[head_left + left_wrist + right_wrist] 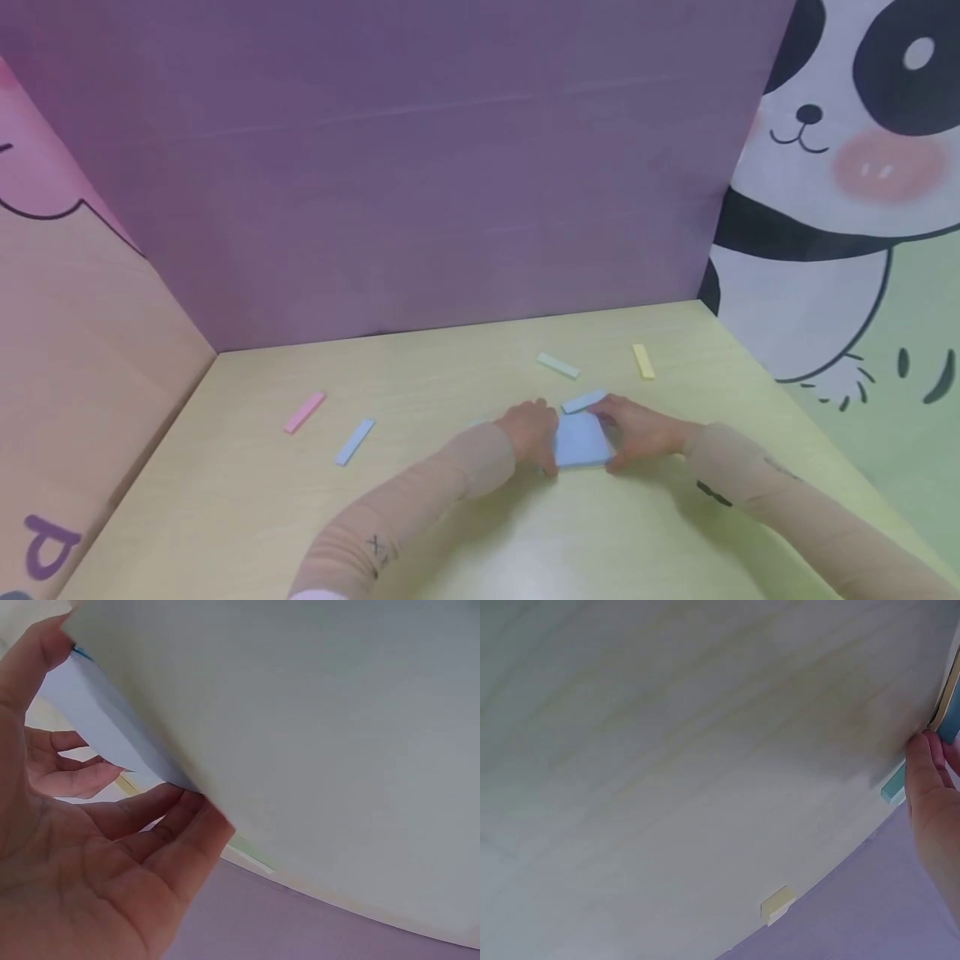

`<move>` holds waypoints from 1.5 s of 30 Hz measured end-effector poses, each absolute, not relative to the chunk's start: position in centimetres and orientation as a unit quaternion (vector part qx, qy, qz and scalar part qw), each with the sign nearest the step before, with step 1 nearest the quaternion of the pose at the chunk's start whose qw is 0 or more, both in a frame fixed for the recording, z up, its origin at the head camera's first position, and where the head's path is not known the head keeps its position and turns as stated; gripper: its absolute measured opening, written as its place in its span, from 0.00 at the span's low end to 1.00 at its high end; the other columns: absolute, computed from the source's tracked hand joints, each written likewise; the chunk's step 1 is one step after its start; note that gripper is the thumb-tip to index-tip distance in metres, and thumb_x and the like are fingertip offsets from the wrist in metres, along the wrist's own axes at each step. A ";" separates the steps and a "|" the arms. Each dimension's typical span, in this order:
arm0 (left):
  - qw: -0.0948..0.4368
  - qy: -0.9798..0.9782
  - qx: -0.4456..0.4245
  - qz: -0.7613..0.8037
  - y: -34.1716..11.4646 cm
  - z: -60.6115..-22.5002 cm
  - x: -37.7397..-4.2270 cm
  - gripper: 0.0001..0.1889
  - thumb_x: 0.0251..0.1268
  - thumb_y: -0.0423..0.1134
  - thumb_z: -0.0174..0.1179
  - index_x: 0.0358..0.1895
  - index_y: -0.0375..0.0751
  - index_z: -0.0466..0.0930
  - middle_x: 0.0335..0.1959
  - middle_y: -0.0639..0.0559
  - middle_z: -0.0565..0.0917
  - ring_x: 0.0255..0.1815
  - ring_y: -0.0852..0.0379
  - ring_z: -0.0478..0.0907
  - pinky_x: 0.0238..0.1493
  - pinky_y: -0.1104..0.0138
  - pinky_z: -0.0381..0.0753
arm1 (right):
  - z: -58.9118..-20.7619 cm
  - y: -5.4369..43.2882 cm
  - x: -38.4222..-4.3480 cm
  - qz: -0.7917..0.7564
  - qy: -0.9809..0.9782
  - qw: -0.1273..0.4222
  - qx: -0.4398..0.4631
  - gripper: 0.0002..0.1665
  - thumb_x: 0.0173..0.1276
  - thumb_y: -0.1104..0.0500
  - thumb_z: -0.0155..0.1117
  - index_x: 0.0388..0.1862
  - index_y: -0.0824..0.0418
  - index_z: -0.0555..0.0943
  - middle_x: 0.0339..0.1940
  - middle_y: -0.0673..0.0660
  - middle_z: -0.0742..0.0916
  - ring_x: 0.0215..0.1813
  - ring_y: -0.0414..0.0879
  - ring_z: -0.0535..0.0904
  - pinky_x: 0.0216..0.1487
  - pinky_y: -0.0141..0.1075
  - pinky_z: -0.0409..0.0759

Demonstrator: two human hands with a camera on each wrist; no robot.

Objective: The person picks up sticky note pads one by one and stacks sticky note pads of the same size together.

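Observation:
A flat light-blue square piece (pixel 581 440) lies low over the wooden tabletop between both hands. My left hand (pixel 532 435) grips its left side, thumb at the near corner and fingers at the far one; in the left wrist view, the bluish side (pixel 112 720) shows between thumb and fingers. On the opposite side my right hand (pixel 637 429) holds it, thumb at the near right corner and fingers at the far edge. A pale blue strip (pixel 582 402) lies right behind the square, close to the right fingertips.
Farther back are a pale green strip (pixel 558 365) and a yellow strip (pixel 642 362). To the left lie a pink strip (pixel 304 412) and a blue strip (pixel 355 442). Another pale strip is mostly hidden behind the left sleeve (pixel 480 458). A purple panel (pixel 450 208) borders the table's back.

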State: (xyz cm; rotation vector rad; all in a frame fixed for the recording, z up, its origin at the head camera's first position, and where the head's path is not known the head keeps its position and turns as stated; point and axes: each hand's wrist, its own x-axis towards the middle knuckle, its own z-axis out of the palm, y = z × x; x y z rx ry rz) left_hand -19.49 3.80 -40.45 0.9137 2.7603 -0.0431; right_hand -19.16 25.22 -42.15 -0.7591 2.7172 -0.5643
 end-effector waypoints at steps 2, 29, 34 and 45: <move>0.121 0.942 0.312 -0.018 3.8 -40.4 -19.5 0.30 0.35 0.52 0.72 0.45 0.44 0.76 0.39 0.51 0.74 0.36 0.57 0.72 0.37 0.70 0.75 | -42.2 25.2 -19.1 -0.193 0.937 0.133 -0.257 0.50 0.40 0.49 0.75 0.61 0.67 0.66 0.56 0.60 0.74 0.59 0.55 0.68 0.63 0.52 0.65; 0.133 0.932 0.331 -0.061 3.8 -39.4 -19.4 0.29 0.37 0.51 0.71 0.47 0.46 0.76 0.40 0.52 0.74 0.36 0.58 0.72 0.36 0.71 0.74 | -41.9 25.3 -19.2 -0.205 0.936 0.119 -0.258 0.47 0.36 0.50 0.76 0.56 0.65 0.70 0.53 0.58 0.76 0.56 0.54 0.70 0.61 0.52 0.66; 0.138 0.932 0.327 -0.070 4.0 -39.3 -19.4 0.30 0.36 0.53 0.72 0.47 0.47 0.76 0.39 0.53 0.74 0.37 0.58 0.72 0.36 0.70 0.75 | -41.7 25.2 -19.1 -0.202 0.938 0.126 -0.254 0.46 0.37 0.49 0.76 0.57 0.64 0.69 0.53 0.57 0.76 0.56 0.53 0.70 0.62 0.52 0.65; 0.147 0.934 0.319 -0.060 3.9 -39.1 -19.4 0.31 0.36 0.54 0.72 0.47 0.47 0.76 0.40 0.53 0.72 0.38 0.58 0.71 0.36 0.69 0.75 | -41.3 24.9 -19.1 -0.205 0.938 0.149 -0.238 0.47 0.39 0.50 0.76 0.58 0.63 0.69 0.55 0.57 0.74 0.57 0.53 0.69 0.62 0.54 0.64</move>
